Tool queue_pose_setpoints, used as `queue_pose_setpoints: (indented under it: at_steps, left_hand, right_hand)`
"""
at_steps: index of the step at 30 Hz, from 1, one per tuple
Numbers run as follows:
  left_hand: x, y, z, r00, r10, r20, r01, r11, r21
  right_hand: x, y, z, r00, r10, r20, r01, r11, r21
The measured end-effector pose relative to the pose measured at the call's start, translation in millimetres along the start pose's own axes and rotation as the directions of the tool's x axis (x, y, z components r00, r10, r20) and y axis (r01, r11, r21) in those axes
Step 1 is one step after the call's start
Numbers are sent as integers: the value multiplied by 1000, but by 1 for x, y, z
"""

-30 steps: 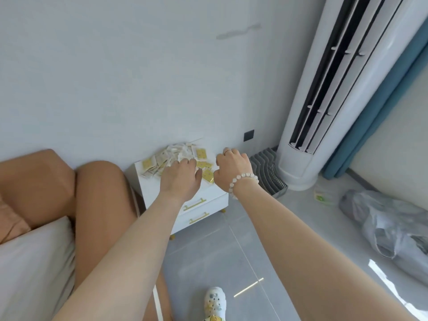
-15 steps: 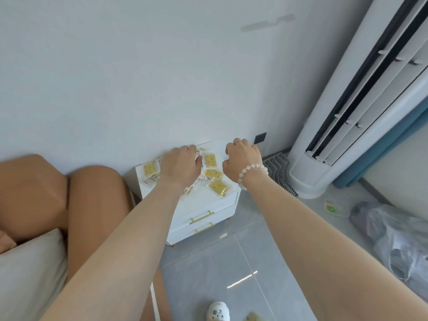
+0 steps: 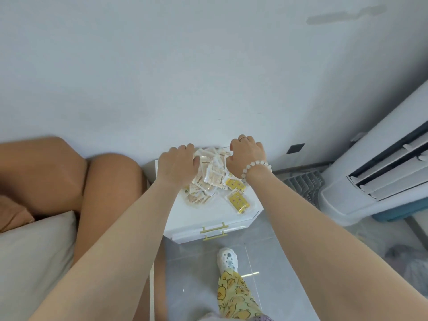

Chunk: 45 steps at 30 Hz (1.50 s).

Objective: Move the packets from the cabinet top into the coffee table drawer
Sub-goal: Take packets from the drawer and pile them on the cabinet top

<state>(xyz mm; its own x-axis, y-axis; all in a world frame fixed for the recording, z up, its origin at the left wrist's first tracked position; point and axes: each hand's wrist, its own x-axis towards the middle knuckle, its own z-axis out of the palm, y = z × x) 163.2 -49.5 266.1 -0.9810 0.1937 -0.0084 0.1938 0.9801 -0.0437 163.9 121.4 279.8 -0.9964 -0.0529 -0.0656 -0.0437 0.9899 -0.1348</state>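
Dozens of small sachets (image 3: 209,174) lay heaped on top of the white bedside cabinet (image 3: 208,218), toward its wall edge; one yellow sachet (image 3: 238,200) sat apart, nearer the cabinet's front and just beside the heap. The left hand (image 3: 177,166) pressed against the heap's left flank, fingers curled over the far side; the right hand (image 3: 246,157), with a bead bracelet (image 3: 254,167) at the wrist, cupped the right flank likewise; whether either actually pinched sachets could not be told, since the fingertips were hidden. The sachets looked light, thin and slick, likely to slide over one another and spill from a loose scoop; squeezing the heap between both palms, low against the cabinet top, seemed the safest hold. No coffee table drawer was in view.
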Motion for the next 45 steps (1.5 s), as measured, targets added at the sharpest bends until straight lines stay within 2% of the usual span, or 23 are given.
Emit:
queue_pose_setpoints:
  at_steps: [5, 10, 14, 16, 20, 23, 26, 30, 33, 35, 38, 42, 45]
  left_hand:
    - [53, -4, 13, 996, -82, 37, 82, 997, 3]
    - [94, 13, 39, 989, -86, 118, 90, 995, -32]
    - [102, 3, 67, 969, -147, 198, 159, 986, -44]
    - [103, -6, 80, 951, -188, 244, 208, 976, -59]
    - [109, -13, 116, 903, -270, 334, 330, 934, -137]
    - [124, -9, 153, 824, -387, 414, 519, 808, -278]
    - [135, -1, 196, 729, -415, 544, 645, 683, -343]
    - [148, -1, 254, 583, -441, 683, 772, 561, -297]
    - [159, 2, 281, 444, -459, 770, 866, 441, -236]
    - [164, 8, 291, 398, -479, 782, 892, 401, -208]
    - [166, 15, 296, 400, -562, 724, 900, 389, -196]
    - [161, 30, 298, 483, -630, 608, 854, 492, -168]
    - [161, 33, 300, 498, -628, 598, 845, 506, -172]
  right_hand:
    - [52, 40, 15, 995, 75, 67, -77, 996, 35]
    - [100, 76, 38, 969, 175, 172, -189, 979, 73]
    - [129, 78, 67, 920, 272, 281, -334, 920, 206]
    - [136, 75, 88, 902, 258, 345, -342, 916, 210]
    - [143, 72, 133, 851, 202, 484, -281, 955, 97]
    - [150, 71, 175, 823, 182, 539, -217, 976, 1]
    - [162, 64, 217, 799, 107, 592, -81, 994, -71]
    - [181, 54, 261, 794, 54, 606, 21, 993, -116]
    - [188, 47, 287, 801, 56, 596, 21, 992, -121]
    - [186, 44, 303, 820, 71, 568, -9, 994, -111]
    - [182, 44, 315, 847, 95, 523, -64, 995, -78]
    - [177, 45, 318, 877, 70, 475, -55, 997, -46]
    - [172, 44, 317, 877, 63, 477, -59, 998, -22]
